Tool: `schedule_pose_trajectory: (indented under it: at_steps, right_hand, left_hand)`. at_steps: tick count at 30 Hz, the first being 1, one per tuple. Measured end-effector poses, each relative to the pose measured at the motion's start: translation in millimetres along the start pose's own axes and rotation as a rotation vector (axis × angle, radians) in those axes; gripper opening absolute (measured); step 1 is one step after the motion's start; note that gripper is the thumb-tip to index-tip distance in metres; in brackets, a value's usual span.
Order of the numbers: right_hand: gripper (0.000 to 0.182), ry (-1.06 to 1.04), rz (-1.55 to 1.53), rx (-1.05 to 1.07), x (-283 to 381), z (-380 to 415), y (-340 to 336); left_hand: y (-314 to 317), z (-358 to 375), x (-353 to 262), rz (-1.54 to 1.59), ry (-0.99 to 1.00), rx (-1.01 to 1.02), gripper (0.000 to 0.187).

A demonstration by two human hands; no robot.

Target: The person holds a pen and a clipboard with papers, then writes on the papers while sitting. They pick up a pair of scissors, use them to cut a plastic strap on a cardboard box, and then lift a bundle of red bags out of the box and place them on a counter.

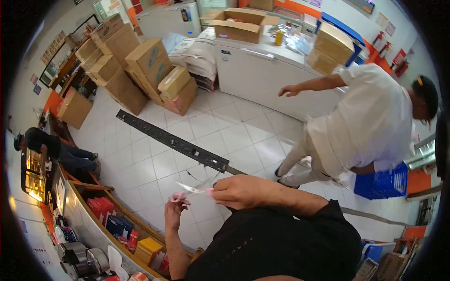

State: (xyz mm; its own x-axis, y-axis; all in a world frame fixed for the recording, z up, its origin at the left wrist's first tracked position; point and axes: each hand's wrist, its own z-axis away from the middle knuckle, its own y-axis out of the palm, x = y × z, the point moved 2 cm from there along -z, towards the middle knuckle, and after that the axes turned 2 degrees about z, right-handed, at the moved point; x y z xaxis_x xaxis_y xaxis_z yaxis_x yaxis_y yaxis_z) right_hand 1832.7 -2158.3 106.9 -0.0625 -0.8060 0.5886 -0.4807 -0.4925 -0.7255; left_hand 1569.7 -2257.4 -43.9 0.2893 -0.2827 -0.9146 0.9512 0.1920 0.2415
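Note:
Both of my hands are raised in front of my black shirt, above the tiled floor. A thin white and pink item [191, 188], perhaps a plastic bag or wrapper, stretches between them. At its left end, the fingers of my left hand [175, 206] pinch a pink part. My right hand [239, 191] is closed round the other end, with a bit of pink showing at its fingertips. What exactly the item is cannot be made out. Beyond my hands, a long black strip [171, 139] lies on the white floor tiles.
A person in a white shirt [370, 117] walks at the right near a blue crate [382, 181]. Stacked cardboard boxes [150, 63] and a white chest freezer [262, 77] stand ahead. Another person [70, 152] is at the left, beyond a counter [89, 220] with packets on its shelf.

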Motion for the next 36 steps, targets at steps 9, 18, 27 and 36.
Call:
schedule_pose_trajectory:
  at_steps: [9,18,27,36]
  right_hand:
    - [0.018,-0.781,-0.092,-0.13,-92.4,-367.6,96.3]
    - [0.032,-1.032,-0.319,-0.365,-164.2,-748.0,234.6]
    - [0.02,-0.78,-0.064,-0.331,-328.7,-1019.8,262.6]
    - [0.017,-0.8,-0.232,-0.279,-477.2,-1398.7,340.3]
  left_hand:
    - [-217.3,-29.9,-144.0,0.51,0.487,-0.563,0.037]
    - [-482.8,-138.4,-310.0,0.051,0.712,-0.894,0.04]
    - [-736.8,-420.5,-478.7,-0.077,0.662,-0.602,0.013]
    - [-971.8,-655.4,-613.5,0.015,0.523,-0.666,0.016]
